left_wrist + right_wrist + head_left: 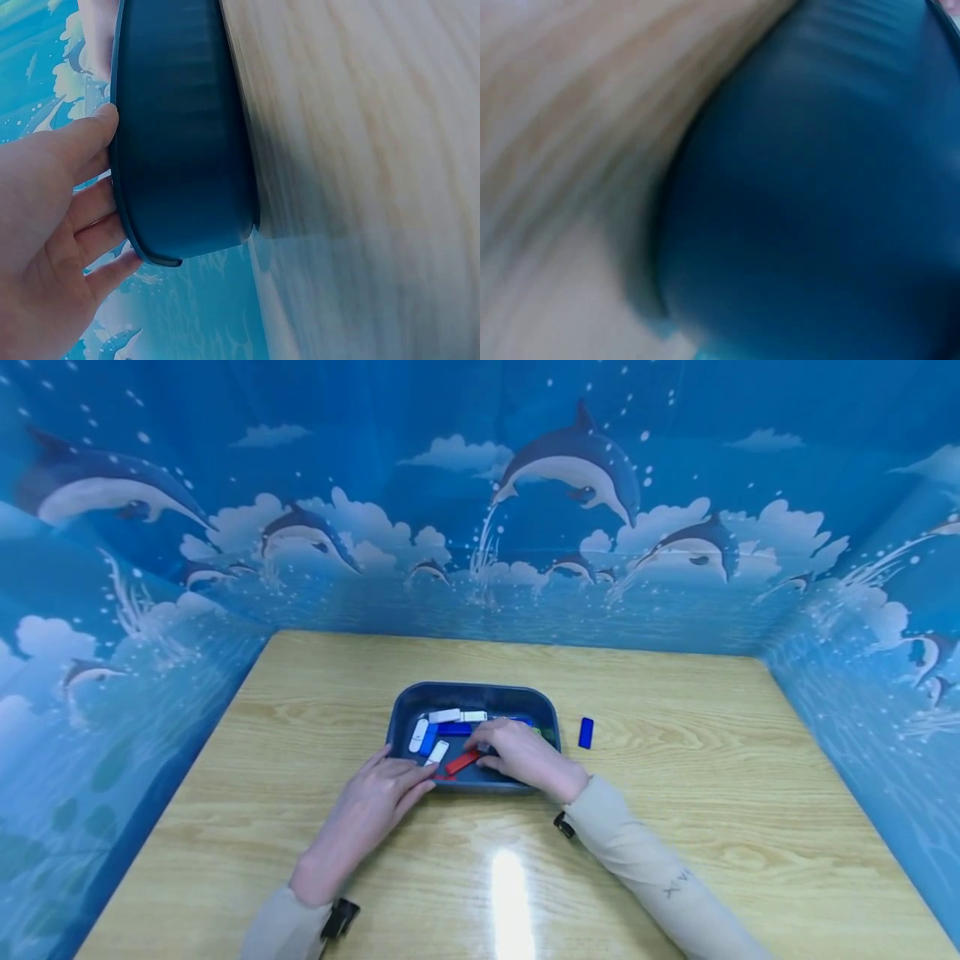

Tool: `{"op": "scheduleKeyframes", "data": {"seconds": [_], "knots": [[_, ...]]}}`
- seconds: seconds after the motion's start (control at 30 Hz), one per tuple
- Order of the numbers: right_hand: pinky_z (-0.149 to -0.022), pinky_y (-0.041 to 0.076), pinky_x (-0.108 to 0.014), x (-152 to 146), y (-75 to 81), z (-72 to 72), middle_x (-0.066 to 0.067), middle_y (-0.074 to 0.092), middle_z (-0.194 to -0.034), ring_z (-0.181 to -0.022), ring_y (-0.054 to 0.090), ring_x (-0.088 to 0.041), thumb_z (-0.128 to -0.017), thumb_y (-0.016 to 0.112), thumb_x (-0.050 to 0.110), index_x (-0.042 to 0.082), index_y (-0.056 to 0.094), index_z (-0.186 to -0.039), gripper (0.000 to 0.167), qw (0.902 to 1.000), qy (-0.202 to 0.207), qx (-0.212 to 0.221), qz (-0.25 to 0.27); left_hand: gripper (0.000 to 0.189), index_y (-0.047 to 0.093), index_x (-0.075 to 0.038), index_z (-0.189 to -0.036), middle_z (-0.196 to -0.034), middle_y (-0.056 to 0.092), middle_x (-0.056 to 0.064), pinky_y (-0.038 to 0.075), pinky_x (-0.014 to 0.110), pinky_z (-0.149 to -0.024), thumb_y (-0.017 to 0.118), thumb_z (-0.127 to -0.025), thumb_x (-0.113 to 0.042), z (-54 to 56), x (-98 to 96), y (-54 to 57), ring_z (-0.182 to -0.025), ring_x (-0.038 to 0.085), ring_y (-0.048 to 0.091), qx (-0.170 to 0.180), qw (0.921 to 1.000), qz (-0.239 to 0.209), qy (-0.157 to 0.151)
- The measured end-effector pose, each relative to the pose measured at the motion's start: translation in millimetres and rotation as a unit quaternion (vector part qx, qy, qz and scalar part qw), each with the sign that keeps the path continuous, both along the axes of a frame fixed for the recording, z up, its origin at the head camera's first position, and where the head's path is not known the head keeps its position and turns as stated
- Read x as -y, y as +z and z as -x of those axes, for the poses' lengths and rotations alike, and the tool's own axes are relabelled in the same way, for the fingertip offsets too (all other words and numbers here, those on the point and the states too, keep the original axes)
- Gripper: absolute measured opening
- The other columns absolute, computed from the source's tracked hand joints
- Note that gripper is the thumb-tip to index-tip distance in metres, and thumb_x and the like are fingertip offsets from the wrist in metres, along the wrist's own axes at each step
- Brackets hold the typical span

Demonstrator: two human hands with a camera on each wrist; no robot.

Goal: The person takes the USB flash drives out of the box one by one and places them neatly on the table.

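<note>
A dark blue plastic bin holds several small USB sticks. My left hand rests over its near left corner; in the left wrist view the thumb touches the rim and the fingertips go behind it. Inside the bin is my right hand, fingers bent, with its thumb and forefinger at the end of a red USB stick. I cannot tell whether they pinch it. White USB sticks and blue ones lie at the left and back, and a second white one lies near the left fingertips.
A single blue USB stick lies on the wooden table to the right of the bin. Something green shows inside the bin's right end. A curtain with dolphins stands around the table's back and sides.
</note>
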State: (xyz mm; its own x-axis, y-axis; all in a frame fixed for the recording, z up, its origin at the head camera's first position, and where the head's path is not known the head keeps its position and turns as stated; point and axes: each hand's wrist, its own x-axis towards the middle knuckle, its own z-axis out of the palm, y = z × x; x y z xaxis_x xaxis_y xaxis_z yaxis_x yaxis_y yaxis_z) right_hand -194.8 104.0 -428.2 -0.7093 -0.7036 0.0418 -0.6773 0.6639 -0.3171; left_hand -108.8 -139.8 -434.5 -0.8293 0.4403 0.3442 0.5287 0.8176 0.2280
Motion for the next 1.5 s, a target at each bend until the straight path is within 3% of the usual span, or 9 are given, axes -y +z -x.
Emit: {"op": "scheduleKeyframes", "data": {"seconds": [0.2,0.43,0.67,0.97,1.17,1.5], "knots": [[-0.094,0.056,-0.033,13,-8.2,3.8,0.003,0.072,-0.108,-0.105,0.066,-0.014,-0.095,0.074,0.019,0.016,0.076,-0.113,0.019,0.9998,0.017,0.003,-0.006,0.029,0.074,-0.016,-0.121,-0.109,0.077,0.003,0.040,0.053,-0.115,0.073,-0.096,-0.029,0.1,-0.3,0.7,-0.103,0.021,0.072,-0.005,1.0000,-0.002,-0.006],[-0.070,0.054,-0.025,16,-7.5,3.4,0.004,0.071,-0.099,-0.079,0.064,-0.007,-0.095,0.074,0.024,0.019,0.071,-0.122,0.027,0.9998,-0.010,0.014,-0.012,0.030,0.074,-0.016,-0.122,-0.110,0.077,0.005,0.040,0.054,-0.115,0.074,-0.094,-0.028,0.5,-0.4,1.4,-0.105,0.022,0.072,-0.005,0.9999,-0.007,-0.007],[-0.069,0.051,-0.025,14,-6.9,2.9,-0.001,0.073,-0.109,-0.075,0.060,-0.007,-0.098,0.070,0.030,0.020,0.066,-0.133,0.036,0.9994,-0.015,0.015,-0.026,0.030,0.074,-0.015,-0.122,-0.110,0.077,0.006,0.040,0.054,-0.115,0.074,-0.094,-0.027,0.9,-0.8,2.0,-0.104,0.023,0.072,-0.008,0.9998,-0.011,-0.011],[-0.065,0.049,-0.024,17,-6.2,1.7,-0.001,0.066,-0.102,-0.075,0.056,-0.010,-0.092,0.077,0.019,0.015,0.066,-0.124,0.035,0.9975,-0.035,0.056,-0.026,0.031,0.073,-0.016,-0.124,-0.111,0.076,0.006,0.037,0.056,-0.117,0.072,-0.096,-0.028,-1.6,-1.5,1.9,-0.108,0.022,0.071,0.028,0.9995,-0.015,0.009],[-0.071,0.050,-0.028,15,-7.3,1.3,-0.001,0.062,-0.096,-0.079,0.056,-0.013,-0.090,0.078,0.013,0.014,0.063,-0.120,0.034,0.9946,-0.059,0.085,0.005,0.031,0.073,-0.016,-0.124,-0.112,0.076,0.006,0.036,0.056,-0.117,0.072,-0.096,-0.027,-2.2,-1.0,1.2,-0.108,0.023,0.071,0.033,0.9992,-0.017,0.010],[-0.058,0.045,-0.022,10,-9.1,4.2,0.002,0.059,-0.079,-0.064,0.054,-0.010,-0.092,0.077,0.012,0.010,0.058,-0.116,0.030,0.9875,-0.087,0.113,0.068,0.030,0.074,-0.014,-0.122,-0.111,0.077,0.006,0.040,0.056,-0.114,0.074,-0.094,-0.027,-1.1,0.5,-0.7,-0.105,0.023,0.072,0.006,0.9998,-0.016,-0.001]]}}
